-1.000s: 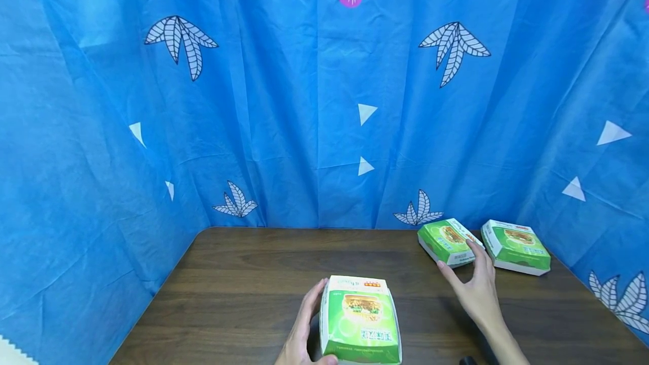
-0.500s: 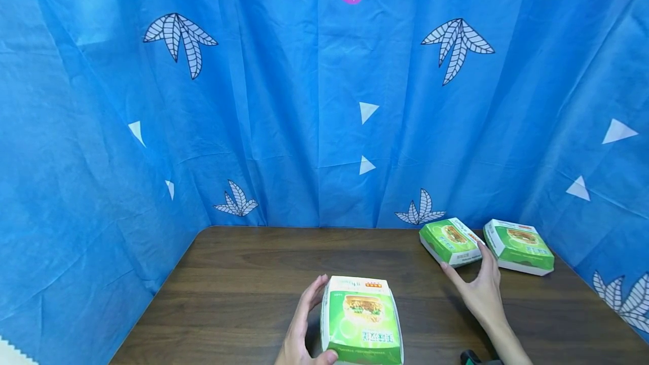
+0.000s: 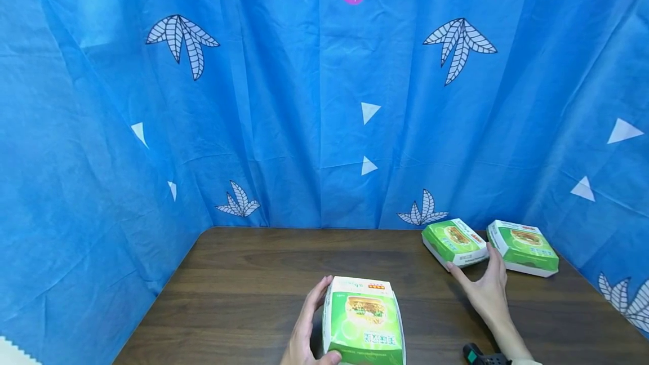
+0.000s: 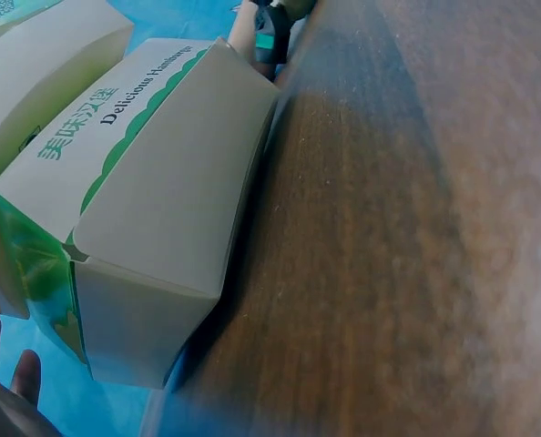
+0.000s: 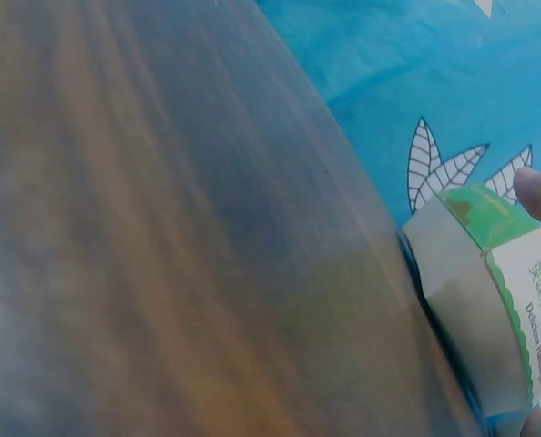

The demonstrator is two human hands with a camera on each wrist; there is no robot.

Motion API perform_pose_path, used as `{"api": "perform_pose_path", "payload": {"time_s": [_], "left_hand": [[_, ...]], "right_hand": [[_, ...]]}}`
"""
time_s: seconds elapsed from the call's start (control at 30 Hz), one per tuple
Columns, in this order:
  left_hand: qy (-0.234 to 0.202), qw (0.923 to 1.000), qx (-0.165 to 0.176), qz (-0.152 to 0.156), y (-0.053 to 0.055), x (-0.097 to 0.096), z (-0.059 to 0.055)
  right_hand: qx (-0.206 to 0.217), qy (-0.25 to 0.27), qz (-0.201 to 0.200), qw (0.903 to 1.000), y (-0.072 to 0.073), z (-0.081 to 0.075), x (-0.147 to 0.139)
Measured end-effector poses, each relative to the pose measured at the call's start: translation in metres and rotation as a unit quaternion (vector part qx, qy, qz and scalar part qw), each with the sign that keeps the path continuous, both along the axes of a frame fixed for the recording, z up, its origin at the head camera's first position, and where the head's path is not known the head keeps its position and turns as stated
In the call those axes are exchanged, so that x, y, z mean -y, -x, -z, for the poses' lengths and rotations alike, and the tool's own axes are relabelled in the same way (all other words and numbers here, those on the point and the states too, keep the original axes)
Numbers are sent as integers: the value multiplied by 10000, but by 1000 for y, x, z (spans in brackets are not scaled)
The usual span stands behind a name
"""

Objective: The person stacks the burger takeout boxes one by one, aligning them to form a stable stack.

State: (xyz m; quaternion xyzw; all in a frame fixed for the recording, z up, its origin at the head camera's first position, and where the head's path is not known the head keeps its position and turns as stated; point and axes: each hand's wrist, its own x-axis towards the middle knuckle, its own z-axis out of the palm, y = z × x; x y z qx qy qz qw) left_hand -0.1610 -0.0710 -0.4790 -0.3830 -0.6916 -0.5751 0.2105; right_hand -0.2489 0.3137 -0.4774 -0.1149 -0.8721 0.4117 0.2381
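In the head view my left hand point(image 3: 308, 334) grips a green and white hamburger box point(image 3: 364, 320) at the front middle, fingers along its left side, thumb at its near left corner. The left wrist view shows this upper box point(image 4: 56, 86) over a lower hamburger box point(image 4: 161, 182), which rests on the table. At the back right, my right hand point(image 3: 487, 292) is spread about the near side of another hamburger box point(image 3: 453, 240). Its thumb lies by the box's near left corner, a fingertip at the right edge. In the right wrist view that box point(image 5: 489, 300) sits on the table.
Another hamburger box point(image 3: 524, 246) lies at the back right, close beside the one at my right hand. The brown wooden table point(image 3: 243, 286) ends at a blue patterned curtain point(image 3: 284, 100) behind and at the sides. A dark band point(image 3: 484, 356) is on my right wrist.
My right hand's fingers have shifted rightward, from over the box's top to its right edge; that box stays on the table. The left hand keeps its hold on its box. The view drifts slightly.
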Motion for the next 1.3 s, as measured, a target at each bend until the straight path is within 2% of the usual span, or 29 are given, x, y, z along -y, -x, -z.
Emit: {"api": "perform_pose_path", "payload": {"time_s": [0.03, 0.2, 0.27, 0.53, 0.67, 0.7, 0.83, 0.9, 0.93, 1.0, 1.07, 1.17, 1.3], "left_hand": [[-9, 9993, 376, 44, -2, 0, -1], [69, 9998, 150, -115, 0, -2, 1], [88, 9973, -647, -325, 4, -3, 4], [82, 9976, -623, -295, 5, -3, 5], [120, 9982, -466, -348, 3, -3, 4], [90, 9996, -124, -236, 1, -2, 4], [149, 9994, 173, -268, -3, -2, 0], [109, 9952, 970, -124, -8, -2, -2], [136, 9937, 1105, -85, -8, -2, -3], [83, 9815, 1911, 30, -12, -2, -6], [-33, 9617, 2739, 121, -16, -2, -9], [-10, 9585, 2849, 58, -17, -2, -11], [96, 9636, 2669, -96, -16, -1, -11]], "right_hand": [[23, 16, 14, 10000, 1, 0, -1], [140, 94, 54, 9998, 4, 0, -4], [163, 103, 47, 9998, 5, 0, -5], [239, 106, -19, 9997, 9, 1, -8], [342, 117, -61, 9993, 11, 0, -8], [362, 113, -67, 9993, 11, 0, -9], [384, 69, -91, 9992, 13, -1, -9], [407, 64, -76, 9991, 15, -2, -10], [409, 66, -64, 9991, 15, -2, -11], [430, 77, -33, 9990, 16, -2, -12], [442, 105, -26, 9990, 17, -2, -13], [440, 112, -42, 9990, 18, -1, -14], [418, 115, -55, 9990, 22, -1, -16]]}}
